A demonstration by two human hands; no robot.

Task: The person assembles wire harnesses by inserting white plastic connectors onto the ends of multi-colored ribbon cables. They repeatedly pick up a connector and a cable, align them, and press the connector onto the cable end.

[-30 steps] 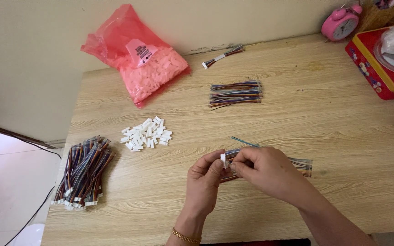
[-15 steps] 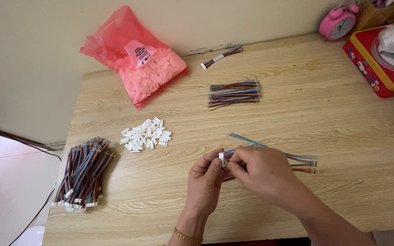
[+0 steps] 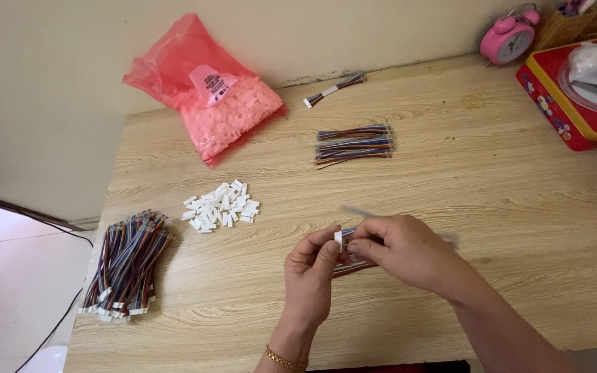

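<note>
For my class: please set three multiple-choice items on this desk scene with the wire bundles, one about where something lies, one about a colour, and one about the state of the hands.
1. Where does the loose pile of white connectors lie on the wooden table?
A. Inside the red tin
B. Between the pink bag and the hands
C. Under the alarm clock

2. What colour is the alarm clock at the far edge?
A. Pink
B. Green
C. Black

3. What are the left hand and right hand doing?
A. Resting flat and apart
B. Lifting the pink bag
C. Meeting at a small white connector on a multicoloured wire bundle

Answers: 1 B, the pile sits nearer than the pink plastic bag and beyond the hands. 2 A, its body is pink. 3 C, the fingertips of both hands pinch around the white piece.
</note>
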